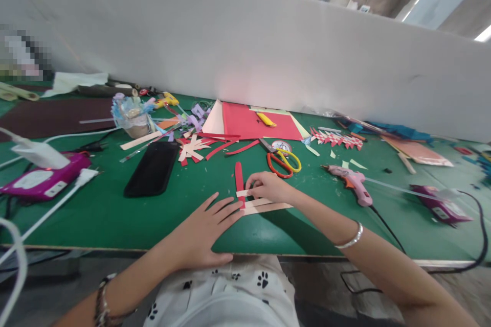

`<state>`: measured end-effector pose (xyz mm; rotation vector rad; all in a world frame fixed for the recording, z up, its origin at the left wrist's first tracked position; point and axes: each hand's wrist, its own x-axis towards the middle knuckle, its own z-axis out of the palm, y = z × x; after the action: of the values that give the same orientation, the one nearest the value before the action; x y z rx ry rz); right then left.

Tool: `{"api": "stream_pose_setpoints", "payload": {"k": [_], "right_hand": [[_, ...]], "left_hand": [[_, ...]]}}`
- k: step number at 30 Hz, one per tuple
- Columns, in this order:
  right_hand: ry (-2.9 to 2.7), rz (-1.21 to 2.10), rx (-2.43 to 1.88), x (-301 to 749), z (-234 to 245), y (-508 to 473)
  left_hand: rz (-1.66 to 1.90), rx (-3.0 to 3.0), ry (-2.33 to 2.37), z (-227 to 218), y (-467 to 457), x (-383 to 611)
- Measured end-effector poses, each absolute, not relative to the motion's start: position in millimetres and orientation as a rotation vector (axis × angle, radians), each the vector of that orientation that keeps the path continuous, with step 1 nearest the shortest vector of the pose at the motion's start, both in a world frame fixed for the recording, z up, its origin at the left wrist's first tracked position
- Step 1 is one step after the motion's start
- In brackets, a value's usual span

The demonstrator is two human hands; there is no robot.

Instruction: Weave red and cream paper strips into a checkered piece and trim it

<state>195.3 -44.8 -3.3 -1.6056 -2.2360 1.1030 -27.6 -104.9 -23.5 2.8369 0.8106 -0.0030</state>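
My right hand [270, 187] pinches a short cream paper strip [241, 194] that lies across an upright red paper strip [239, 176]. Below it, other cream paper strips [270, 209] extend to the right from the red strip's lower end, partly under my right hand. My left hand [207, 227] rests with its fingers spread, fingertips at the left ends of the strips, thumb near the table edge. Just beyond my right hand lie scissors [283, 160] with one red and one yellow handle. The part of the held strip under my fingers is hidden.
On the green table [192, 179] lie a black phone [152, 168], red paper sheets [257, 122] with a yellow cutter [266, 119], and paper scraps [192, 148]. A pink glue gun [353, 181] with a cord sits right. Purple power strips [49, 179] and cables stand left.
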Motion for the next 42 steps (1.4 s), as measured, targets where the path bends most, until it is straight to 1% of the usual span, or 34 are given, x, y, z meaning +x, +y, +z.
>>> {"api": "stream_pose_setpoints", "payload": {"k": [4,14,27,36,42], "right_hand": [[-2.253,1.090,-1.581,196.9,-1.5,-47.6],[-2.311,0.896,-1.580,192.7,-0.9,-57.1],[-2.326,0.870,-1.541,195.8,-3.3,-56.9],[-2.334,0.840,-1.560,201.6,-2.9,-59.6],[-2.223,0.860,-1.647,219.1,-2.4,-65.3]], "left_hand": [[0.030,2.857,0.809,-25.9,-105.1,-28.7],[-0.020,2.851,0.831,-24.3,-106.3,-28.6],[0.026,2.851,0.814,-26.4,-103.3,-27.2],[-0.059,2.833,0.850,-17.9,-103.6,-24.2],[-0.080,2.832,0.847,-13.4,-100.2,-21.2]]}}
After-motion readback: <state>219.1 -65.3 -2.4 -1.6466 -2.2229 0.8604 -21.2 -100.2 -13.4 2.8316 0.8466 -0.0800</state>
